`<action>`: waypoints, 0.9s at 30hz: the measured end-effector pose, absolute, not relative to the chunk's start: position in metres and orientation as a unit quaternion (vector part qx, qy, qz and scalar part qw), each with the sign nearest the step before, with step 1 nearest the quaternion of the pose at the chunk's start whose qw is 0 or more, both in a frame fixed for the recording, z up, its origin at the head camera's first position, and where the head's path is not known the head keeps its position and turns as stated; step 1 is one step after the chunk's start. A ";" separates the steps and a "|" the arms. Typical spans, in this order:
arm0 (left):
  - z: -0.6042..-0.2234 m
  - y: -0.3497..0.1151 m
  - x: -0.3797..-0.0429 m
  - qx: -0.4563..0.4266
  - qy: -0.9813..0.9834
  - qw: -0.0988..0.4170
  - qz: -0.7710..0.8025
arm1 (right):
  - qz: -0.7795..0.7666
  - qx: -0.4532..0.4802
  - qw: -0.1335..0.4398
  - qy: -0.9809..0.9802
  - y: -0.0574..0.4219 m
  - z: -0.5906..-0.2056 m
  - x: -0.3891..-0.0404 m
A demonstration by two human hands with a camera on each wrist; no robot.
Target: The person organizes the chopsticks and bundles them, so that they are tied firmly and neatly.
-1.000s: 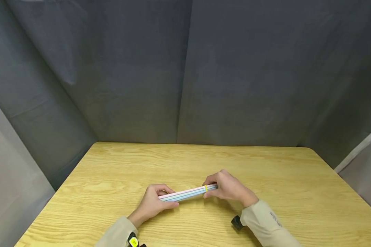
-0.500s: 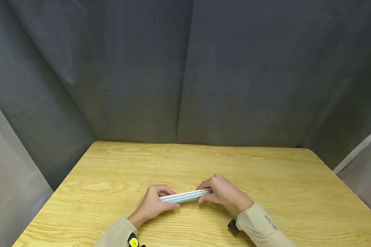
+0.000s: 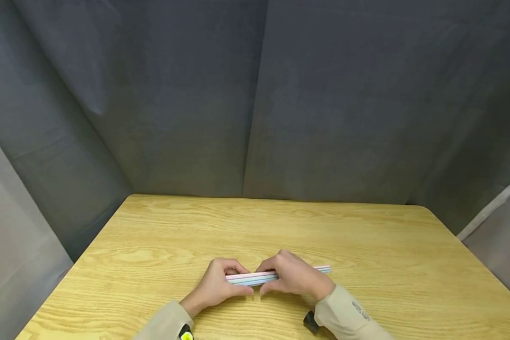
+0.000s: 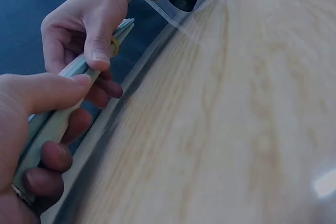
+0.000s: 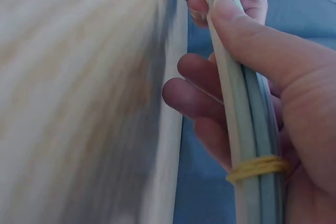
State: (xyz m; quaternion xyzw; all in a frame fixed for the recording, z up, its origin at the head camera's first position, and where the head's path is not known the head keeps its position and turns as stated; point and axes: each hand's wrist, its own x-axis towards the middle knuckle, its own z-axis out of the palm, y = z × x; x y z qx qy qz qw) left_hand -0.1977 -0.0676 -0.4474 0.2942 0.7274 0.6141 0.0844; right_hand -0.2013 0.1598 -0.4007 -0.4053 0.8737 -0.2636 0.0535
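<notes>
A bundle of long, slim pastel sticks [image 3: 251, 279] in pink, pale green and blue lies nearly level between my hands, low over the table. My left hand [image 3: 217, 284] grips its left end, thumb on the near side. My right hand [image 3: 295, 277] holds it nearer the middle, thumb along the sticks and the fingertips of both hands close together. The far end sticks out past the right hand. A yellow rubber band [image 5: 258, 169] wraps the bundle by the right palm; the hand hides it in the head view.
The wood-grain table [image 3: 174, 226] spreads out around both hands. Dark grey curtains [image 3: 187, 104] hang behind it and along the sides. A black wrist camera [image 3: 311, 322] sits under the right sleeve.
My right hand has slid left along the sticks, past the rubber band, toward the left hand. The bundle has levelled out, and its right end now shows beyond the right hand.
</notes>
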 end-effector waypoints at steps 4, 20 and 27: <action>-0.448 -0.070 -0.199 0.275 0.733 0.092 0.615 | -0.269 -0.398 0.048 0.876 0.167 -0.398 -0.204; -0.451 -0.079 -0.209 0.245 0.749 0.074 0.611 | -0.268 -0.361 0.042 0.892 0.198 -0.384 -0.218; -0.450 -0.084 -0.211 0.235 0.749 0.064 0.617 | -0.262 -0.351 0.024 0.899 0.204 -0.384 -0.221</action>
